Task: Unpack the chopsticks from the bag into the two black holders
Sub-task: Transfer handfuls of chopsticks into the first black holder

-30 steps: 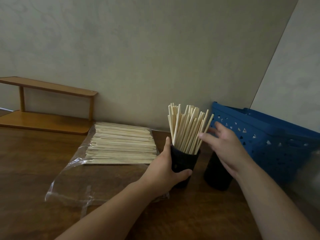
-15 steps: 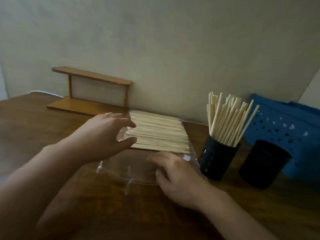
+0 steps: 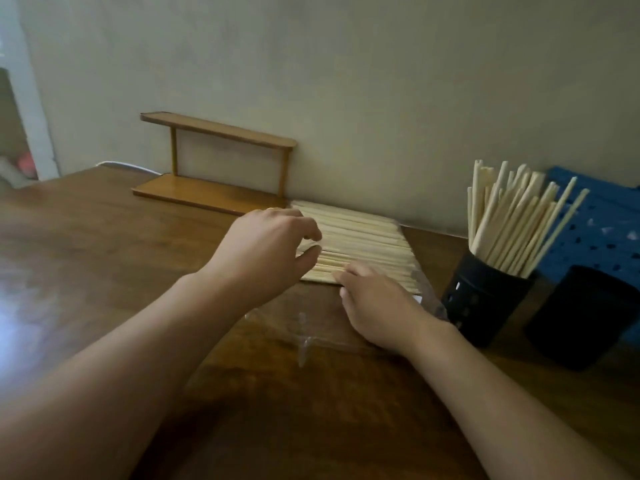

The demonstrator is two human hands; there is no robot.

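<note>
- We are seeing the clear plastic bag [image 3: 353, 327] lying flat on the wooden table [image 3: 104, 271], mid-frame, its far end against the wall; the flat stack of chopsticks [image 3: 360, 244] is sitting inside it, in the far half.
- The left hand [image 3: 266, 254] is hovering over the stack's left end, fingers curled down, thumb and forefinger closing on the bag film or the stick ends; we cannot tell whether it is actually gripping.
- The right hand [image 3: 377, 306] is lying palm-down on the bag's near half, fingers stretched toward the stack's near edge, tips touching it; nothing grasped that we can see.
- The near black holder [image 3: 481, 299] is standing upright just right of the bag, packed with upright chopsticks [image 3: 512, 223] fanning out to the right.
- The second black holder [image 3: 585, 317] is standing just right of the first, nothing sticking out of it.
- A blue perforated basket [image 3: 602, 233] is sitting behind both holders, at the right edge.
- A small wooden two-tier shelf [image 3: 214, 161] is standing against the wall, left of the bag.
</note>
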